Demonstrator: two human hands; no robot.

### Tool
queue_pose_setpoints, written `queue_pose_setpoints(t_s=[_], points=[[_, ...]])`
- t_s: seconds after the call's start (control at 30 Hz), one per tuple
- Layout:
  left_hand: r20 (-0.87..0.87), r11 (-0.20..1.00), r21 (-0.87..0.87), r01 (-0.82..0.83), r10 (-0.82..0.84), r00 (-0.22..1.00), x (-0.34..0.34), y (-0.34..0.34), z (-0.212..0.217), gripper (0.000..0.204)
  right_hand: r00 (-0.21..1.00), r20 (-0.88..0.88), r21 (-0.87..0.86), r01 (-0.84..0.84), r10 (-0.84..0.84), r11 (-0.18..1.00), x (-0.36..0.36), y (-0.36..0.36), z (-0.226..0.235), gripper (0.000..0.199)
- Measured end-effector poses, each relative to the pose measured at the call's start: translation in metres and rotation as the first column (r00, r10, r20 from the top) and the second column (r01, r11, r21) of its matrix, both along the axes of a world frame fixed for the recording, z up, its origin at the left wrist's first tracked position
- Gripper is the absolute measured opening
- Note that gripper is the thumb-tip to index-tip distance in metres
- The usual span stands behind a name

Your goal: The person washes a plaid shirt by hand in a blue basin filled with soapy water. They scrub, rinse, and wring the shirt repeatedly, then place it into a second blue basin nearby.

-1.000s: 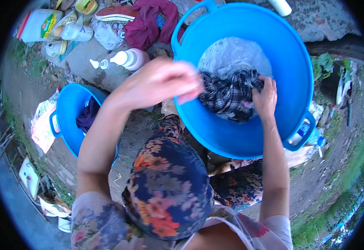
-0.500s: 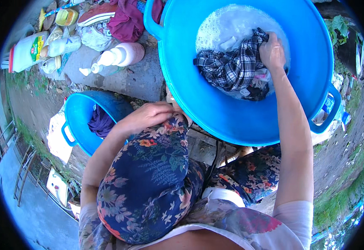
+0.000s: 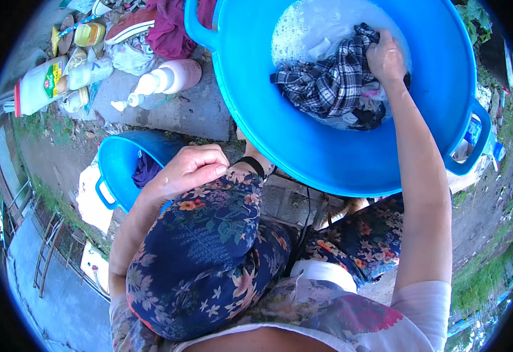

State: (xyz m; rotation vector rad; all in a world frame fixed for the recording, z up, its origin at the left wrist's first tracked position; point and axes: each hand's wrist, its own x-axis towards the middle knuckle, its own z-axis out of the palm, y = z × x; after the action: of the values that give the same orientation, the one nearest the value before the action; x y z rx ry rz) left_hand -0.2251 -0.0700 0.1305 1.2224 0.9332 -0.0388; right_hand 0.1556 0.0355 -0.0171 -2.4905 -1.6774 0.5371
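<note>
A large blue tub holds foamy water and wet laundry. My right hand reaches into it, fingers closed around part of a dark plaid shirt. Paler and dark cloth pieces lie bunched beside the shirt, partly under water. Outside the tub, my left hand rests on my raised knee in floral trousers. Its fingers are curled with the thumb pressed to them by the trouser edge; what they pinch, if anything, is hidden. A black band shows on the leg beyond.
A smaller blue bucket with dark purple cloth stands tilted at left. On a stone slab lie a white pump bottle, a clear jug, a red shoe and maroon cloth. A tub handle juts out at right.
My left hand has drawn back to the left from the leg, baring the black band. My right hand keeps its hold on the plaid shirt. The whole view has shifted slightly.
</note>
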Motion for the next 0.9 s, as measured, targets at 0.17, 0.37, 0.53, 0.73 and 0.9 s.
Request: queue_pose_setpoints(t_s=[0.17, 0.37, 0.53, 0.73, 0.9], points=[[-0.09, 0.991, 0.075, -0.112, 0.118, 0.989, -0.003, -0.021, -0.018, 0.03, 0.999, -0.028, 0.049, -0.014, 0.016, 0.999, -0.005, -0.001, 0.006, 0.039], [-0.151, 0.982, -0.093, -0.165, 0.15, 0.977, -0.002, -0.012, -0.011, 0.029, 1.0, -0.011, 0.072, -0.004, 0.005, 0.997, 0.002, -0.002, -0.003, 0.037], [-0.152, 1.0, -0.022, -0.012, 0.008, 0.988, -0.005, -0.002, 0.012, 0.022, 0.998, -0.054, 0.108, -0.023, 0.029, 0.994, -0.005, -0.002, 0.0, 0.036], [-0.076, 0.979, 0.194, 0.063, -0.049, 0.996, 0.113, 0.067, 0.096, 0.051, 0.825, -0.532, 0.06, 0.259, -0.189, 0.964, 0.033, -0.003, -0.02, 0.039], [-0.586, 0.613, 0.606, 0.507, -0.087, 0.805, 0.219, 0.08, -0.07, 0.1, 0.173, -0.918, -0.209, 0.556, -0.358, 0.804, 0.01, -0.009, 0.047, 0.033]])
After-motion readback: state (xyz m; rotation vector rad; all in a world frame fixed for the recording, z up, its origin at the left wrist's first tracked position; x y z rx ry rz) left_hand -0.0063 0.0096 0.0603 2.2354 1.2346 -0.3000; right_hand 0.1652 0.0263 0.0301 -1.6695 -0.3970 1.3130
